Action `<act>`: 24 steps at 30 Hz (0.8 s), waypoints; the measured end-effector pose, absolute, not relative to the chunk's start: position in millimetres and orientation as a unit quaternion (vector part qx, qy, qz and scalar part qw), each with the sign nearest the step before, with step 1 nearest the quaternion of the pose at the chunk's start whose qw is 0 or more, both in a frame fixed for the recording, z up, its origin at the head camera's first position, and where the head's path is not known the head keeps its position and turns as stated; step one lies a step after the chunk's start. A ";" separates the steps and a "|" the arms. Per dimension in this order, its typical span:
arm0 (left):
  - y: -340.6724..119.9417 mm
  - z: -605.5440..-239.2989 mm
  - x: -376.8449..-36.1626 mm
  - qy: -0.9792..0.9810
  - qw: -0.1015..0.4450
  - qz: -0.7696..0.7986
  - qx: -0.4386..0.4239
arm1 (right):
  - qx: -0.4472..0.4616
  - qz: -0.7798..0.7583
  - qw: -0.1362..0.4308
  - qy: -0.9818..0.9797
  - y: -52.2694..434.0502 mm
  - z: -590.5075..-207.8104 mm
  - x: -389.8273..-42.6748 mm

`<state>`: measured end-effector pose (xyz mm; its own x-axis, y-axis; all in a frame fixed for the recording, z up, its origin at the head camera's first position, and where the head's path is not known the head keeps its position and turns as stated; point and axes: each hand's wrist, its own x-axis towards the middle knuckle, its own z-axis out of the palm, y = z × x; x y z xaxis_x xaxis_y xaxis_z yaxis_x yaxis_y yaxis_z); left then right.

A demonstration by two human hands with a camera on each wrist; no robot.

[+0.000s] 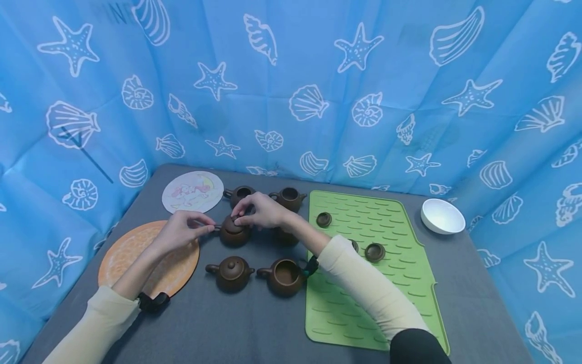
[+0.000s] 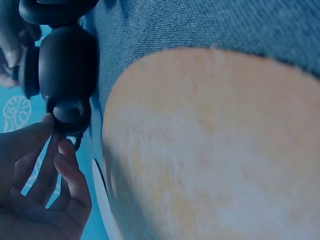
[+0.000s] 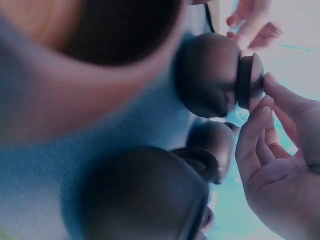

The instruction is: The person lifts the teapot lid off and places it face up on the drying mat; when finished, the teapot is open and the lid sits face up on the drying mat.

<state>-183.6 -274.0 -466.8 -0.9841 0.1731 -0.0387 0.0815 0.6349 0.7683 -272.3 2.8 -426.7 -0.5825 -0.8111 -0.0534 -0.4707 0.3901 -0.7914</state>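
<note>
Near the middle left of the table is a small brown teapot [image 1: 235,237], its spout toward the right. My left hand [image 1: 182,231] pinches the teapot's handle [image 2: 70,120] between thumb and fingers. From above, my right hand [image 1: 265,211] pinches the knob of a brown lid [image 3: 248,82], which sits at the mouth of this teapot. Just nearer me stands a lidded teapot [image 1: 231,273], beside a lidless teapot [image 1: 285,278]. Two more lidless teapots, the back left one [image 1: 241,193] and the back right one [image 1: 289,198], stand behind. Another teapot [image 1: 286,237] is partly hidden under my right forearm.
On the right lies a green drying mat [image 1: 364,303] with small brown lids [image 1: 375,252], one partly covered by my sleeve. A white bowl [image 1: 442,216] stands past it. An orange round placemat [image 1: 150,263] and a white round mat [image 1: 193,192] lie at left.
</note>
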 end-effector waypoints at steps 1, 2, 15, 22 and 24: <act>-274.1 -466.8 -183.5 0.903 0.056 0.421 0.069 | -0.404 -0.387 0.217 0.800 4.3 -424.9 -272.8; -273.9 -466.7 -183.2 0.903 0.056 0.421 0.067 | -0.410 -0.393 0.210 0.796 6.2 -422.3 -272.8; -272.2 -469.5 -184.5 0.909 0.044 0.411 0.063 | -0.389 -0.478 0.206 0.760 44.4 -399.2 -263.0; -272.2 -470.3 -185.5 0.907 0.046 0.413 0.068 | -0.393 -0.502 0.199 0.744 76.5 -394.7 -259.1; -272.4 -470.0 -185.2 0.906 0.049 0.415 0.066 | -0.388 -0.509 0.203 0.741 88.8 -391.9 -258.3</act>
